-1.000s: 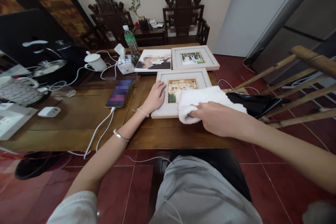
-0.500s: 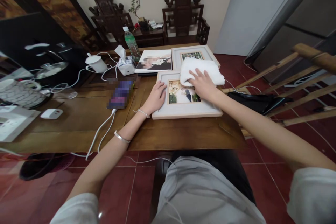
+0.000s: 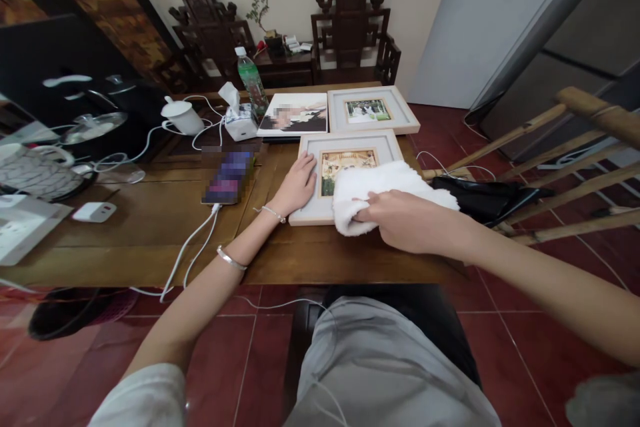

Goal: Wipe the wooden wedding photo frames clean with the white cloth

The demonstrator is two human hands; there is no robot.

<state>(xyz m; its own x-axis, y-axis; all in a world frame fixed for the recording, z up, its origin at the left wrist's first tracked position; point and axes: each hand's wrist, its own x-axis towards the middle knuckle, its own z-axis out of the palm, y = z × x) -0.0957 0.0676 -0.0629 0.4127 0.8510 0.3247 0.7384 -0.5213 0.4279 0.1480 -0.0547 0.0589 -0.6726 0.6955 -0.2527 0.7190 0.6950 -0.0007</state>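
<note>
A light wooden picture frame [image 3: 313, 212] lies flat on the table, with a wide pale mat around a photo. My left hand [image 3: 297, 181] grips its left edge, fingers over the rim. In my right hand [image 3: 407, 217] is a fluffy white towel [image 3: 390, 180], folded and pinched between thumb and fingers. The towel covers the frame's right and lower right part, hiding much of the photo, and hangs past the front rim. Just behind lies a second picture frame [image 3: 405, 117] with an outdoor photo. Left of that is a photo panel [image 3: 315, 121] on something dark.
Left on the wooden table [image 3: 150, 240] are a phone [image 3: 227, 177] with its cable, a tissue box [image 3: 241, 123], a bottle [image 3: 251, 83], a lidded cup [image 3: 183, 117], a charger [image 3: 95, 211] and a power strip [image 3: 25, 230]. A wooden chair [image 3: 595, 107] stands at the right.
My right hand has drawn the towel toward me, from the frame's upper right to its lower right. The rear frame's photo is uncovered. My left hand has stayed on the left edge.
</note>
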